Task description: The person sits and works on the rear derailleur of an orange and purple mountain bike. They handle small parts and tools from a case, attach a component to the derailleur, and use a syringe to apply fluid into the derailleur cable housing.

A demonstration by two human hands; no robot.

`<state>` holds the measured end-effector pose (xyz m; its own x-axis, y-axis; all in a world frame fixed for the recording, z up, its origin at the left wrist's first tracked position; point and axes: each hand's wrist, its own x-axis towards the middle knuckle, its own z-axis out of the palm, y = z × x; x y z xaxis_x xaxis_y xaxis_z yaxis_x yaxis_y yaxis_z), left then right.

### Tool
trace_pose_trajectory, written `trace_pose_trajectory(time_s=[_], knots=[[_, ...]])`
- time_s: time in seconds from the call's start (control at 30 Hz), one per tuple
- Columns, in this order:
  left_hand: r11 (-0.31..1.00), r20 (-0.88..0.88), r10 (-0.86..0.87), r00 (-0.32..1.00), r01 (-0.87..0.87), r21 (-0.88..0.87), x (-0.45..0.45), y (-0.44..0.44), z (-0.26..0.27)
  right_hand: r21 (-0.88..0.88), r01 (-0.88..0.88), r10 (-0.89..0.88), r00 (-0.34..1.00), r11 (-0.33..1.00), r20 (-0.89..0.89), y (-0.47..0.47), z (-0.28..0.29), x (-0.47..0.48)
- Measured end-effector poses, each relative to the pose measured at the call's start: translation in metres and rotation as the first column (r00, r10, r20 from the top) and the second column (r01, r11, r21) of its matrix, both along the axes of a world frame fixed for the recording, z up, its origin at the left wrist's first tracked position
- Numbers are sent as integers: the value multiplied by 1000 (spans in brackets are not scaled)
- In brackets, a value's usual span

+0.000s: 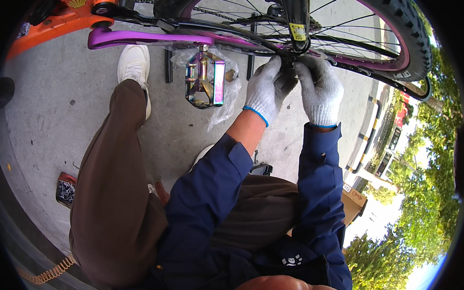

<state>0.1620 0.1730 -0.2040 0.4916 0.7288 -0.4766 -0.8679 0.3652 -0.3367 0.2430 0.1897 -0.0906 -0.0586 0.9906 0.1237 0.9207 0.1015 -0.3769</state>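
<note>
Both my hands wear white knit gloves with blue cuffs. My left hand [271, 87] and my right hand [321, 86] meet at a small dark fitting [288, 59] at the bicycle's rear dropout, below the lower end of a black frame stay [295, 13]. Thumbs and fingers close around the fitting from both sides and hide most of it. Behind them is the rear wheel, with a knobby tyre [417, 40] and a purple rim [402, 61]. Left of my hands, a purple crank arm [151, 38] carries an iridescent platform pedal [219, 83].
The orange frame [40, 36] fills the upper left. Clear plastic film [227, 102] lies on the concrete floor [170, 143] beyond the pedal. A red tray of small metal hardware [66, 191] sits by my left leg. A cardboard box [352, 203] stands at right.
</note>
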Motion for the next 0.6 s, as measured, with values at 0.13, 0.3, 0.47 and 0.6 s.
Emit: trace_pose_trajectory(time_s=[0.13,0.3,0.47,0.6], knots=[[1000,3,14,1000,-14,-2,-1,2,-1,-18,-15,16,1000,1000,27,0,3,1],[1000,1,6,1000,-6,25,-2,1,-2,-34,-63,62,998,997,-16,2,7,3],[999,17,23,1000,-23,46,-2,2,-3,-53,-19,23,997,998,74,2,6,-1],[998,39,26,999,-28,62,-3,2,-4,-49,-4,6,999,999,33,-1,4,-3]])
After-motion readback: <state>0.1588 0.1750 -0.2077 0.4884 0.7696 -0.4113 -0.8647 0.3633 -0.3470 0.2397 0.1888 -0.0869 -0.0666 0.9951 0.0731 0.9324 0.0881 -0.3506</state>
